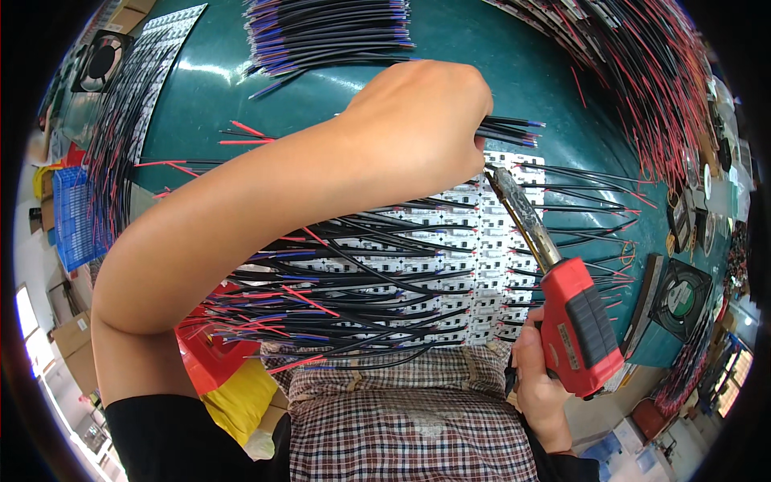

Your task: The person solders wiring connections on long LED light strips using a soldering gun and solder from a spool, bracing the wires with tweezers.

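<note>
My left hand (430, 120) reaches across the middle of the bench, its fingers closed around several short black wires (511, 128) with bared ends that stick out to the right. My right hand (542, 386) grips a red and black soldering gun (580, 325). Its metal tip points up and left, close beside my left fingers at the top edge of a white circuit board panel (487, 277). Whether the tip touches a wire is hidden. Rows of black wires (377, 281) with red and blue ends lie across the panel, running out to both sides.
A stack of black wires (329, 32) lies at the far side of the green bench (201, 104). Red and black wire bunches (650, 88) fill the far right. Another wired panel (173, 40) lies left. Fans stand at left (103, 60) and right (681, 299).
</note>
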